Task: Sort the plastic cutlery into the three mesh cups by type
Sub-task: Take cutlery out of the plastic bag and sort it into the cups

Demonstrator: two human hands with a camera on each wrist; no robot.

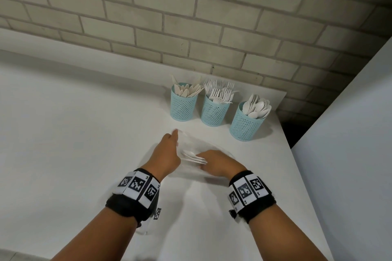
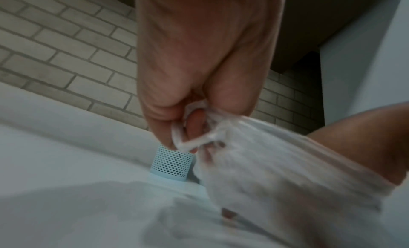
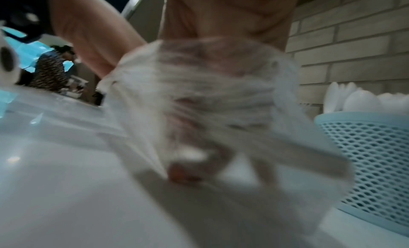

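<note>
Your left hand [image 1: 167, 154] pinches the rim of a thin clear plastic bag [image 2: 265, 164] on the white surface [image 1: 74, 133]. Your right hand [image 1: 218, 164] is inside it, fingers curled round white plastic spoons [image 1: 192, 157]. Beyond your fingers: three light-blue mesh cups [image 1: 214, 112], holding knives, forks and spoons.

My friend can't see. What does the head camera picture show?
Two hands work a clear plastic bag of white spoons on a white table: the left hand pinches its edge, the right hand reaches inside. Behind stand three blue mesh cups of sorted knives, forks and spoons.
</note>
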